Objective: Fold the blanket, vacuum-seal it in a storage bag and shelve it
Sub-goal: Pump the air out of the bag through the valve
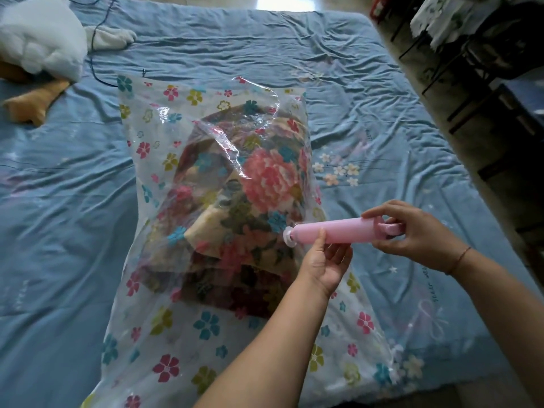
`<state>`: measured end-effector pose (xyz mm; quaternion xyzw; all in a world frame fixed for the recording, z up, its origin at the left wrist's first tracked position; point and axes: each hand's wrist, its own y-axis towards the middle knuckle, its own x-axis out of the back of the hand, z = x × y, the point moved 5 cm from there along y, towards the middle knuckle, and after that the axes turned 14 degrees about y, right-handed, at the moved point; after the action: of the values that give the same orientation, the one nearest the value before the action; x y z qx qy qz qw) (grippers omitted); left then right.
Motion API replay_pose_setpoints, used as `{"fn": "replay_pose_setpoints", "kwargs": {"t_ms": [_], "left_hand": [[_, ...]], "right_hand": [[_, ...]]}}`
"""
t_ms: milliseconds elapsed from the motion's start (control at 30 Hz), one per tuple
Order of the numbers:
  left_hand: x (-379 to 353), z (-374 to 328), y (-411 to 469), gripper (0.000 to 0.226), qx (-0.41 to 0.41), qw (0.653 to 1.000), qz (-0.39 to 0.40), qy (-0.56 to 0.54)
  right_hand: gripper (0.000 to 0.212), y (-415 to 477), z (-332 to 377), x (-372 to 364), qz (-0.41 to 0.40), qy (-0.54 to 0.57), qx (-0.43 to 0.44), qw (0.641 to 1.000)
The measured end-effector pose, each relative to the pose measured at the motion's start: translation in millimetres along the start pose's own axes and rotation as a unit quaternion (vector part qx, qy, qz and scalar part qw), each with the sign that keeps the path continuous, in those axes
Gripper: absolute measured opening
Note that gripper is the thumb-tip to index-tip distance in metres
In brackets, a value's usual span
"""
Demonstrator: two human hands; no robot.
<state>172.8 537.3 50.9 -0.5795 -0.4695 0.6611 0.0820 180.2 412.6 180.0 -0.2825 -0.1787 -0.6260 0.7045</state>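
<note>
The bag (206, 334), clear plastic printed with small flowers, lay on the bed (59, 231) through the middle of the frame. The folded blanket (259, 184) sat inside its upper half, and the plastic over it was loose and crumpled. At centre right the pink pump (341, 229) lay nearly level, its tip set on the white valve (288, 237) at the bag's right side. The left hand (323, 260) came up from the bottom edge, its fingers curled round the barrel just beside the valve. The right hand (412, 234) gripped the pump's handle end, with a thin bracelet (460, 257) on that wrist. In the upper left a white plush toy (38, 39) and a dark cord (94, 54) lay on the blue sheet.
</note>
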Motion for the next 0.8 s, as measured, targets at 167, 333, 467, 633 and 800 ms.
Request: {"fn": "replay_pose_setpoints", "kwargs": {"t_ms": [167, 333, 467, 633, 800], "left_hand": [[3.5, -0.9, -2.5, 0.03, -0.008, 1.0, -0.008, -0.007], [1.0, -5.4, -1.1, 0.029, -0.014, 1.0, -0.016, 0.002], [-2.3, -10.0, 0.1, 0.03, -0.016, 1.0, -0.021, -0.016], [-12.7, -18.5, 1.6, 0.032, -0.024, 0.996, -0.01, -0.085], [-13.9, -18.2, 2.8, 0.056, -0.012, 0.993, -0.034, -0.108]], "right_hand": [[0.047, 2.3, 2.1, -3.3, 0.008, -0.006, -0.003, 1.0], [0.047, 14.5, -3.1, 2.2, 0.001, -0.004, -0.036, 0.999], [0.039, 27.2, -12.1, 7.3, -0.01, 0.026, -0.085, 0.996], [0.037, 32.8, -15.2, -3.4, -0.052, 0.09, -0.186, 0.977], [0.073, 25.6, -3.0, -2.6, -0.065, 0.037, -0.152, 0.986]]}}
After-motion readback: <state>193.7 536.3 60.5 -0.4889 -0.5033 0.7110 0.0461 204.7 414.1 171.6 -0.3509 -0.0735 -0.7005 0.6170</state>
